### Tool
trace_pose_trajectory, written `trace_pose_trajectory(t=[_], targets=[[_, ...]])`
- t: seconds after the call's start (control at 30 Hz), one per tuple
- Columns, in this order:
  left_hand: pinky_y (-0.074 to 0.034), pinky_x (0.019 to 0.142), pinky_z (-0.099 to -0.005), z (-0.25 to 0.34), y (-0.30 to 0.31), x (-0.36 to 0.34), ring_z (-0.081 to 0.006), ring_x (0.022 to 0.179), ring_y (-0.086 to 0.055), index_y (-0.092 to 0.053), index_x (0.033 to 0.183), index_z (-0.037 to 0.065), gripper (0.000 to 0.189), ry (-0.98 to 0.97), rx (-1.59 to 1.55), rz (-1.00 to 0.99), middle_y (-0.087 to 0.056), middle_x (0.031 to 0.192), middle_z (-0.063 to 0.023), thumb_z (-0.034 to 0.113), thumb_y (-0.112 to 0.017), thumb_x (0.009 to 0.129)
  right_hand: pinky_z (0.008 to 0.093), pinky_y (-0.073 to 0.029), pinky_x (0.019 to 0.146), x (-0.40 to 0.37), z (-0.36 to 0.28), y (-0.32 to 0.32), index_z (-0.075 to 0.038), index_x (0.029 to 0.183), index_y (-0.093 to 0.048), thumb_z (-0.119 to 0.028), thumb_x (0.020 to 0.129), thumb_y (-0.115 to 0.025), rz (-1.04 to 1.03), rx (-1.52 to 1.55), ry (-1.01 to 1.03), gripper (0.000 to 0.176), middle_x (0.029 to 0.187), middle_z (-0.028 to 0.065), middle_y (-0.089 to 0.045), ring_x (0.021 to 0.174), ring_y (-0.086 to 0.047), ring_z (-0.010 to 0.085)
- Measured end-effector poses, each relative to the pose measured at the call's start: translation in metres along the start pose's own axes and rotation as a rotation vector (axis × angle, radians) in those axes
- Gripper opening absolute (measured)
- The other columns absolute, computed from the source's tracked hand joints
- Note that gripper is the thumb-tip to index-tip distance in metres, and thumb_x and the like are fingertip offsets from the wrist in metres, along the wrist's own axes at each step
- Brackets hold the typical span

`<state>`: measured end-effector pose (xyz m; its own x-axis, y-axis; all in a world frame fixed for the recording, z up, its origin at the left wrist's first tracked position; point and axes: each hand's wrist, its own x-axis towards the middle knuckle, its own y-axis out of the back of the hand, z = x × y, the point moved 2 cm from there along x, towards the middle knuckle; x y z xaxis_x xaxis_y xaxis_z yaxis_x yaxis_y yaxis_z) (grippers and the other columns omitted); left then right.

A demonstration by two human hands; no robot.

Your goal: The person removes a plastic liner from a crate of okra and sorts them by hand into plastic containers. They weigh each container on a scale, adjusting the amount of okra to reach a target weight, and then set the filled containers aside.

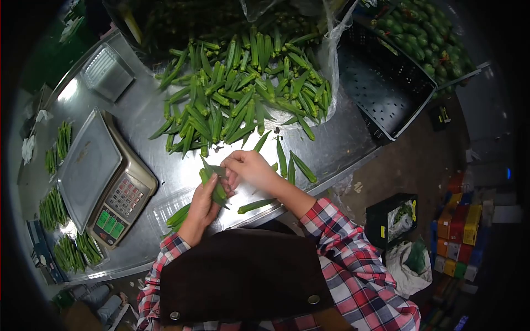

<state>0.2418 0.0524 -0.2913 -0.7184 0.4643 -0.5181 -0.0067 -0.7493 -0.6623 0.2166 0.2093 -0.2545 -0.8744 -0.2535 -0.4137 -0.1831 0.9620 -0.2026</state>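
Note:
My left hand (203, 205) is closed around a few green okra pods (219, 191), held low over the metal table. Beside it, my right hand (249, 167) is pinched at the end of an okra pod (217, 170) that lies across the left hand's fingers. The right fingertips are partly hidden. Below the left wrist, more okra (179, 217) lies by a clear plastic tray (161, 213). Several loose pods (291, 165) are near my right hand. A large heap of okra (232, 96) spreads from a plastic bag (333, 55) just beyond both hands.
A digital scale (124, 190) stands on the metal table (144, 124) at left, with okra bundles (53, 208) beyond it. Clear trays (109, 73) are stacked at the back left. A black crate (381, 83) is at right, past the table edge a black box (381, 220).

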Motion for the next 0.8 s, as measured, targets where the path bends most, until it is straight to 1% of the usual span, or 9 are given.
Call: trace_pose_trajectory(t=[0.1, 0.23, 0.27, 0.33, 0.4, 0.6, 0.67, 0.7, 0.8], targets=[[-0.048, 0.078, -0.0359, 0.013, -0.004, -0.011, -0.0169, 0.081, -0.056, -0.05, 0.106, 0.001, 0.024, 0.024, -0.042, -0.083, -0.056, 0.09, -0.0069, 0.013, -0.055, 0.086, 0.0268, -0.053, 0.059, 0.002, -0.008, 0.0, 0.007, 0.096, -0.056, -0.013, 0.089, -0.05, -0.095, 0.13, -0.027, 0.023, 0.078, 0.0105, -0.059, 0.062, -0.061, 0.0168], [-0.047, 0.077, -0.0339, 0.017, 0.005, -0.01, -0.0169, 0.085, -0.055, -0.05, 0.111, 0.0, 0.031, -0.017, -0.056, -0.04, -0.056, 0.095, -0.0076, 0.011, -0.059, 0.084, 0.028, -0.053, 0.051, 0.005, -0.013, -0.011, 0.006, 0.095, -0.056, -0.013, 0.087, -0.052, -0.152, 0.178, 0.052, 0.022, 0.076, 0.0113, -0.057, 0.063, -0.062, 0.018], [-0.046, 0.076, -0.0321, 0.018, 0.016, -0.008, -0.0169, 0.087, -0.055, -0.052, 0.111, -0.001, 0.031, -0.052, -0.07, -0.058, -0.056, 0.094, -0.0075, 0.014, -0.059, 0.084, 0.0323, -0.053, 0.056, 0.005, -0.018, -0.002, 0.004, 0.093, -0.057, -0.007, 0.083, -0.053, -0.054, 0.021, 0.023, 0.015, 0.078, 0.0148, -0.058, 0.065, -0.062, 0.0239], [-0.046, 0.079, -0.0308, 0.036, 0.024, -0.017, -0.0167, 0.09, -0.054, -0.053, 0.111, -0.001, 0.032, -0.137, 0.041, -0.025, -0.057, 0.097, -0.0088, 0.017, -0.058, 0.085, 0.0346, -0.051, 0.063, 0.013, -0.005, 0.03, 0.0, 0.091, -0.057, -0.002, 0.076, -0.054, 0.298, -0.9, 0.466, 0.015, 0.084, 0.0156, -0.057, 0.072, -0.06, 0.0271], [-0.044, 0.083, -0.0311, 0.063, 0.021, -0.039, -0.0175, 0.095, -0.055, -0.051, 0.114, -0.001, 0.037, -0.273, 0.291, 0.065, -0.059, 0.104, -0.0116, 0.019, -0.059, 0.084, 0.0397, -0.046, 0.071, 0.005, 0.01, 0.051, -0.002, 0.086, -0.056, -0.002, 0.067, -0.057, 0.403, -1.366, 0.442, 0.019, 0.087, 0.0179, -0.053, 0.081, -0.054, 0.0322], [-0.045, 0.078, -0.0322, 0.09, 0.059, -0.069, -0.0254, 0.09, -0.057, -0.058, 0.104, 0.006, 0.031, -0.591, 1.49, 0.242, -0.059, 0.096, -0.013, 0.01, -0.067, 0.074, 0.04, -0.039, 0.074, 0.016, 0.049, 0.08, -0.006, 0.085, -0.055, -0.006, 0.064, -0.062, 0.483, -1.338, 0.369, 0.022, 0.088, 0.0121, -0.051, 0.088, -0.048, 0.0284], [-0.044, 0.077, -0.0356, 0.08, 0.078, -0.072, -0.0311, 0.086, -0.055, -0.058, 0.105, 0.007, 0.038, -0.518, 1.845, 0.241, -0.056, 0.09, -0.0143, 0.013, -0.07, 0.069, 0.0394, -0.037, 0.075, 0.006, 0.021, 0.062, -0.007, 0.086, -0.056, -0.007, 0.064, -0.063, 0.275, -1.525, 0.38, 0.023, 0.088, 0.0093, -0.051, 0.089, -0.048, 0.0276], [-0.043, 0.078, -0.0385, 0.076, 0.077, -0.074, -0.0326, 0.086, -0.053, -0.056, 0.11, 0.007, 0.05, -0.405, 1.954, 0.266, -0.055, 0.09, -0.0138, 0.021, -0.073, 0.065, 0.0398, -0.037, 0.076, 0.01, 0.032, 0.069, -0.006, 0.088, -0.056, -0.01, 0.064, -0.063, 0.283, -1.576, 0.443, 0.025, 0.088, 0.0087, -0.051, 0.088, -0.048, 0.0277], [-0.042, 0.082, -0.0389, 0.074, 0.073, -0.087, -0.0331, 0.093, -0.052, -0.055, 0.113, 0.006, 0.06, -0.543, 1.802, 0.209, -0.054, 0.098, -0.015, 0.029, -0.075, 0.062, 0.0397, -0.037, 0.076, -0.001, 0.009, 0.057, -0.005, 0.09, -0.057, -0.012, 0.065, -0.064, 0.366, -1.467, 0.499, 0.027, 0.086, 0.0094, -0.052, 0.087, -0.047, 0.0282]])
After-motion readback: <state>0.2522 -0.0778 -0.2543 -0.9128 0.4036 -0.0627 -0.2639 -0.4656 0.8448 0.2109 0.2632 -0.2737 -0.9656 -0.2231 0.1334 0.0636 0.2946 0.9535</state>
